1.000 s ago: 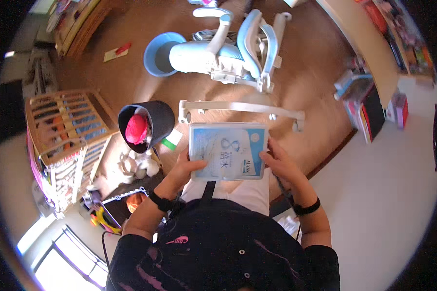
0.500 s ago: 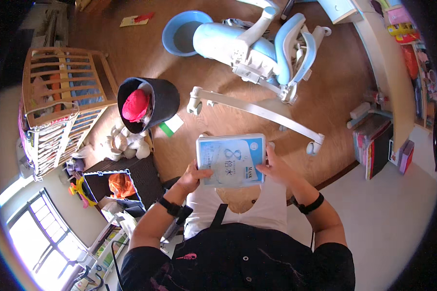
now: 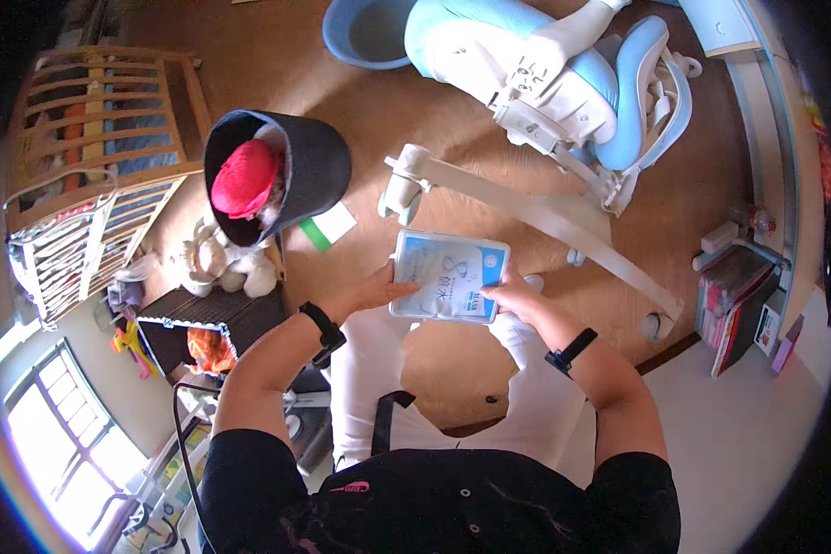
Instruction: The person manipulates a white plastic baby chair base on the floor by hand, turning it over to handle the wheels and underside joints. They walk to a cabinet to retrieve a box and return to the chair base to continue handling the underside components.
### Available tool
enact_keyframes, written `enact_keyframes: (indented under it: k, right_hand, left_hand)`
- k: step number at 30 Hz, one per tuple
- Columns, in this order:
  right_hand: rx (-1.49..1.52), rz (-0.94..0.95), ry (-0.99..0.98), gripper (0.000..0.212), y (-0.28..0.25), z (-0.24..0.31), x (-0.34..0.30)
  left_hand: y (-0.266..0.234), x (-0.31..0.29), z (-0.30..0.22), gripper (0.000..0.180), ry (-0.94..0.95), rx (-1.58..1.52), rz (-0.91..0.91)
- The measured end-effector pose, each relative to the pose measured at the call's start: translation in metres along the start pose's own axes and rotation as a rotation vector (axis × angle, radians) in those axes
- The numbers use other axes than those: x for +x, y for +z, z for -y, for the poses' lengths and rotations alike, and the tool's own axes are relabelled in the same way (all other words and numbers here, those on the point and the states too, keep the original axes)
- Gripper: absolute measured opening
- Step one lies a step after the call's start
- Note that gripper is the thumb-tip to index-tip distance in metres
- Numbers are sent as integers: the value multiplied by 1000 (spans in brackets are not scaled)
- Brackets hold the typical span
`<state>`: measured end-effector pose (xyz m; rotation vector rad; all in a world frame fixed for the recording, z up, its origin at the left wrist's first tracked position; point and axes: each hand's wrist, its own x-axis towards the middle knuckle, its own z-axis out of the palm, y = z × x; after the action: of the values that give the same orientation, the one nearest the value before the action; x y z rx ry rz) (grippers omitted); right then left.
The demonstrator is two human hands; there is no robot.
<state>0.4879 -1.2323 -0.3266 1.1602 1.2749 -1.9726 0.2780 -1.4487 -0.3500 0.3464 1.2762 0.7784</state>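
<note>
One flat, rectangular case [image 3: 450, 277], pale with a blue and white printed face, is held in front of the person's body, above the brown floor [image 3: 452, 374]. We note the printed face turned up toward the camera and the clear rim visible around it.

We record the left hand [image 3: 377, 288] at the case's left edge, its grip closed on that side with the thumb laid over the front. The right hand [image 3: 519, 297] takes the opposite side near the lower corner; its grip is likewise closed on the case, thumb on the face. We cannot see the fingers behind. A black band sits on each wrist.

Below the case we find white trousers [image 3: 367, 374] and a black shirt [image 3: 434, 494]. Beyond it lies a pale beam [image 3: 526, 210] on casters, and farther off, a light blue and white chair [image 3: 489, 55] beside a blue tub [image 3: 340, 44].

To the left we list a dark round bin [image 3: 321, 166] containing a pinkish-red item [image 3: 246, 178], a green and white sheet [image 3: 337, 223] near its base, pale plush toys [image 3: 231, 263], and a slatted wooden frame [image 3: 185, 111]. At the right, books [image 3: 740, 295] stand close together.
</note>
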Motion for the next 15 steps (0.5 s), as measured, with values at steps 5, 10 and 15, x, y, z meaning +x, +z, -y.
enact_keyframes:
  k: [5,10,15]
  right_hand:
    - [-44,-100,50,48,-13,-23,54]
    - [21,-57,103,43,-6,-34,118]
    - [-236,-59,-493,50,-11,-97,229]
  left_hand:
    - [-19,41,-43,72,-237,35,147]
    - [-119,106,95,76,-13,143,312]
    - [-167,142,137,72,-43,199,193]
